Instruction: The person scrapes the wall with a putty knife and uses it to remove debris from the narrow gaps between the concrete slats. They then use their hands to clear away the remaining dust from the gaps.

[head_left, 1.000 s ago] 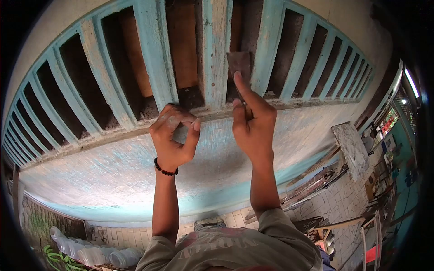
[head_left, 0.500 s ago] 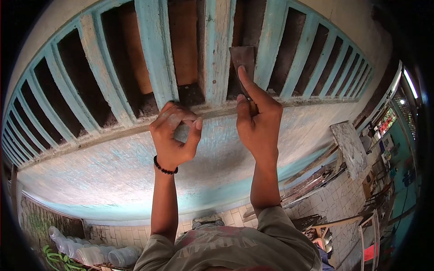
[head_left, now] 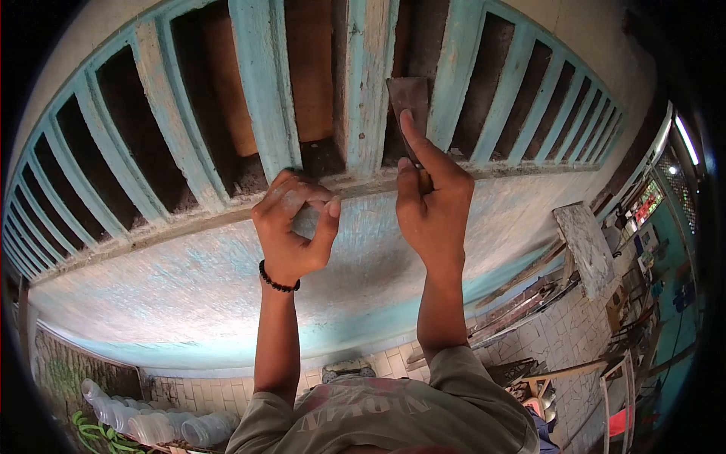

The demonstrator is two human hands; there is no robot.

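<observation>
My right hand (head_left: 432, 208) is closed around a scraper (head_left: 409, 92), its index finger stretched along the dark, flat blade. Most of the handle is hidden in the palm. The blade points up, in front of a gap between the window bars, beside a worn blue upright (head_left: 368, 98). My left hand (head_left: 291, 227), a black bead bracelet at its wrist, has its fingers curled over the window ledge (head_left: 363, 185). Its thumb and index fingertip come close together at the ledge's front. Pale dust marks the fingers.
Blue bars (head_left: 265, 91) with flaking paint span the wall opening. Below is a patchy wall (head_left: 189, 280). Clear plastic containers (head_left: 151, 420) stand at lower left. Leaning boards (head_left: 586, 250) and a wooden frame (head_left: 624, 401) are on the right, over a tiled floor (head_left: 544, 329).
The view has shifted very slightly. The scraper's blade sits marginally further right, and both hands keep the same hold.
</observation>
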